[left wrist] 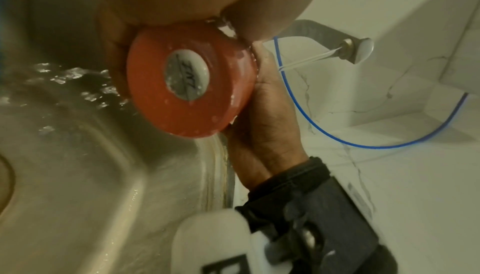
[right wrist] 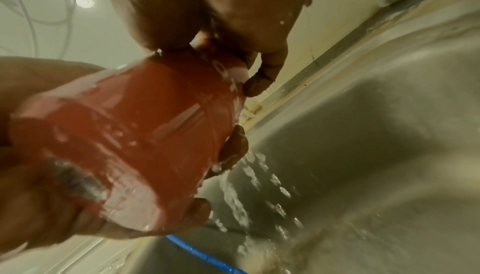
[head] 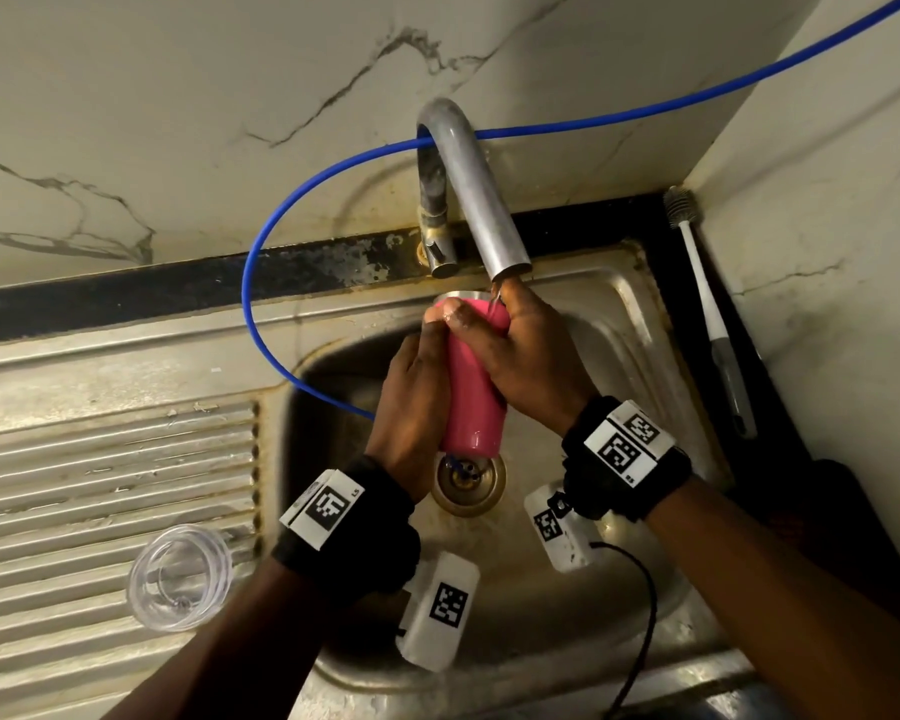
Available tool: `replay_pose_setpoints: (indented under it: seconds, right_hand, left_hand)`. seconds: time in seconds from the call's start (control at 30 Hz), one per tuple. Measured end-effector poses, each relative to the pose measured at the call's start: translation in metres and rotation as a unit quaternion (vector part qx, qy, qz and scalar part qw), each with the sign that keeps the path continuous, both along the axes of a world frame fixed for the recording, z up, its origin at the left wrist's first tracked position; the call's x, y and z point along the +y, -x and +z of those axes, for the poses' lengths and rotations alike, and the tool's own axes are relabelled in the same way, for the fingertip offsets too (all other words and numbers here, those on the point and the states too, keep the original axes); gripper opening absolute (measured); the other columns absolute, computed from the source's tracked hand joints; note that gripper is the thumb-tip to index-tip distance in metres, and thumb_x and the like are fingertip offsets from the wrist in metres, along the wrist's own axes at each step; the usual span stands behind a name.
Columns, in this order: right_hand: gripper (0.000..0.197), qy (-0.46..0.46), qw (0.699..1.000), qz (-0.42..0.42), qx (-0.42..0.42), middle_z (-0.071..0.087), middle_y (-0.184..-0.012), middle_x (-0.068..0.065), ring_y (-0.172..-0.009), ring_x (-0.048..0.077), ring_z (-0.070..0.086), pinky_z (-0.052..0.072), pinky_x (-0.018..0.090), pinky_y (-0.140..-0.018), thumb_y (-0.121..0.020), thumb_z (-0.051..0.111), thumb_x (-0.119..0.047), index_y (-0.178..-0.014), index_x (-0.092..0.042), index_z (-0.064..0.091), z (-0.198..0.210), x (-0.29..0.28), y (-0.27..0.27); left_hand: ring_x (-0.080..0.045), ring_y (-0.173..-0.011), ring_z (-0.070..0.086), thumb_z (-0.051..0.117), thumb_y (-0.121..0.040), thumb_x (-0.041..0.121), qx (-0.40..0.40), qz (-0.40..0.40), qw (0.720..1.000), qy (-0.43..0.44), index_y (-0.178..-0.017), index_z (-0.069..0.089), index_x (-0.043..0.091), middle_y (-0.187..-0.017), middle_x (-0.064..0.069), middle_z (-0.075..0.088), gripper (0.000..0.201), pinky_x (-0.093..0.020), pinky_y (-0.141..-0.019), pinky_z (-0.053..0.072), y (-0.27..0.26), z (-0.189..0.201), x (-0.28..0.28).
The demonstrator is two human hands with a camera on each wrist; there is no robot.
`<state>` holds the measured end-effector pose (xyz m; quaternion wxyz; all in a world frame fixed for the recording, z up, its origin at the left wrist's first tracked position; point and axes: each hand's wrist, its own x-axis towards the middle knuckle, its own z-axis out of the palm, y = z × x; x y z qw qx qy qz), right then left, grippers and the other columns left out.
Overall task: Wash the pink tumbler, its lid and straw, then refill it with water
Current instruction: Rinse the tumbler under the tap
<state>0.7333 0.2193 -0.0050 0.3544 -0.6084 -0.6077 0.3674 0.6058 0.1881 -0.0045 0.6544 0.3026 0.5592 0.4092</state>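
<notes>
The pink tumbler [head: 473, 402] is held upright, a little tilted, over the sink under the metal tap [head: 481, 200], and water runs onto its rim. My left hand [head: 417, 376] wraps its left side, and my right hand [head: 520, 350] grips the upper part from the right. In the left wrist view the tumbler's base [left wrist: 189, 81] with a round silver label faces the camera. In the right wrist view the wet tumbler wall [right wrist: 135, 134] fills the middle. The clear lid [head: 180, 576] lies on the ribbed drainboard at the left. I see no straw.
A steel sink [head: 619, 314] with a brass drain [head: 468, 483] lies below the tumbler. A blue hose [head: 261, 262] loops from the tap into the basin. A white bottle brush [head: 707, 309] leans in the right corner. Marbled wall tiles rise behind.
</notes>
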Motion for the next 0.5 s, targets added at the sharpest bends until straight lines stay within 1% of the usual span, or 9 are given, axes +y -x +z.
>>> replay_pose_setpoints:
  seconds: [0.1, 0.17, 0.23, 0.3, 0.33, 0.4, 0.43, 0.47, 0.5]
  right_hand:
    - [0.031, -0.028, 0.998, -0.009, -0.048, 0.054, -0.070, -0.015, -0.063, 0.000, 0.054, 0.038, 0.016, -0.060, -0.107, 0.055, -0.035, -0.077, -0.033, 0.050, 0.000, 0.005, 0.001]
    - [0.026, -0.034, 0.998, -0.015, -0.054, 0.057, -0.074, -0.010, -0.068, 0.009, 0.056, 0.039, 0.022, -0.063, -0.110, 0.049, -0.029, -0.086, -0.026, 0.058, 0.000, 0.008, -0.001]
    - [0.026, -0.019, 0.999, -0.013, -0.032, 0.060, -0.081, -0.005, -0.073, 0.013, 0.058, 0.039, 0.017, -0.062, -0.112, 0.045, -0.026, -0.101, -0.014, 0.065, -0.002, 0.008, -0.002]
    - [0.028, -0.006, 1.000, 0.009, -0.001, 0.063, -0.102, 0.003, -0.086, 0.012, 0.061, 0.042, 0.009, -0.069, -0.112, 0.040, -0.026, -0.120, -0.008, 0.060, -0.003, 0.002, 0.001]
    - [0.031, -0.016, 1.000, 0.024, 0.005, 0.060, -0.117, 0.008, -0.098, 0.013, 0.061, 0.043, 0.007, -0.078, -0.112, 0.039, -0.028, -0.128, -0.008, 0.055, -0.003, -0.002, 0.004]
    - [0.042, -0.032, 0.997, 0.063, 0.012, 0.050, -0.139, 0.013, -0.119, 0.017, 0.056, 0.045, 0.014, -0.096, -0.109, 0.039, -0.034, -0.141, -0.009, 0.046, -0.006, -0.006, 0.006]
    - [0.042, -0.017, 0.997, 0.071, 0.017, 0.050, -0.139, 0.013, -0.119, 0.017, 0.056, 0.047, 0.020, -0.096, -0.108, 0.040, -0.036, -0.142, -0.012, 0.045, -0.007, -0.005, 0.005]
    - [0.035, 0.005, 0.998, 0.065, 0.024, 0.055, -0.131, 0.010, -0.111, 0.014, 0.059, 0.049, 0.023, -0.090, -0.109, 0.041, -0.035, -0.136, -0.014, 0.049, -0.006, -0.003, 0.004]
    - [0.026, 0.024, 0.998, 0.044, 0.032, 0.060, -0.114, 0.005, -0.095, 0.009, 0.061, 0.049, 0.023, -0.079, -0.111, 0.042, -0.033, -0.125, -0.017, 0.056, -0.004, 0.001, 0.002]
  left_hand:
    - [-0.035, -0.104, 0.076, 0.046, -0.100, 0.075, 0.021, -0.019, 1.000, -0.005, -0.131, 0.061, 0.016, -0.121, -0.018, 0.073, 0.068, -0.054, -0.087, 0.066, -0.004, 0.001, -0.003]
    - [-0.034, -0.101, 0.077, 0.051, -0.100, 0.072, 0.022, -0.015, 1.000, -0.013, -0.132, 0.060, 0.014, -0.120, -0.018, 0.073, 0.067, -0.053, -0.084, 0.066, -0.006, 0.003, -0.005]
    - [-0.034, -0.095, 0.077, 0.049, -0.106, 0.060, 0.013, -0.018, 0.999, -0.028, -0.124, 0.064, 0.013, -0.111, -0.021, 0.075, 0.052, -0.052, -0.082, 0.067, -0.006, 0.006, -0.004]
    - [-0.026, -0.085, 0.077, 0.044, -0.110, 0.052, -0.001, -0.012, 1.000, -0.029, -0.115, 0.067, 0.014, -0.099, -0.016, 0.078, 0.044, -0.044, -0.075, 0.067, -0.006, 0.009, -0.003]
    - [-0.021, -0.084, 0.077, 0.042, -0.111, 0.050, -0.004, -0.004, 1.000, -0.027, -0.113, 0.068, 0.017, -0.096, -0.010, 0.080, 0.042, -0.039, -0.072, 0.065, -0.005, 0.007, -0.002]
    - [-0.020, -0.093, 0.079, 0.040, -0.112, 0.051, -0.001, 0.012, 1.000, -0.018, -0.116, 0.070, 0.021, -0.103, -0.006, 0.081, 0.042, -0.043, -0.078, 0.065, -0.007, 0.005, -0.001]
    - [-0.023, -0.098, 0.079, 0.040, -0.112, 0.053, -0.001, 0.015, 1.000, -0.013, -0.117, 0.069, 0.022, -0.108, -0.009, 0.080, 0.043, -0.050, -0.084, 0.066, -0.008, 0.005, -0.002]
    - [-0.026, -0.099, 0.078, 0.039, -0.112, 0.055, -0.004, 0.014, 1.000, -0.012, -0.117, 0.069, 0.021, -0.110, -0.016, 0.078, 0.045, -0.056, -0.088, 0.065, -0.010, 0.006, -0.003]
    - [-0.028, -0.097, 0.076, 0.039, -0.112, 0.055, -0.008, 0.012, 1.000, -0.015, -0.116, 0.068, 0.018, -0.112, -0.023, 0.075, 0.047, -0.058, -0.089, 0.064, -0.011, 0.006, -0.006]
